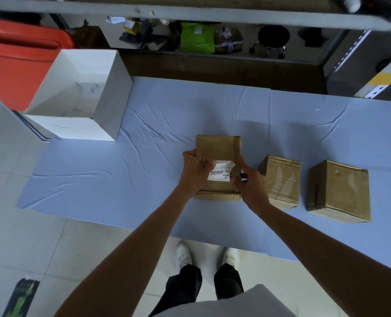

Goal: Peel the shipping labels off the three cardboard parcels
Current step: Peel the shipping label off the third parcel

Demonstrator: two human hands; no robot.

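Three brown cardboard parcels stand on a pale blue cloth (121, 179). The left parcel (215, 145) carries a white shipping label (222, 172) with a barcode; the label's upper right corner curls up off the cardboard. My left hand (195, 171) has curled fingers on the label's left part and the parcel's left edge. My right hand (250, 184) grips the parcel's right side, fingers next to the label's right edge. The middle parcel (281, 181) and the right parcel (339, 191) show only brown tape on their visible faces.
An open white box (105, 99) stands at the cloth's far left corner, with a red bin (18, 65) behind it. A shelf with bags and packages runs along the back. My white shoes (184, 255) stand on the tiled floor below.
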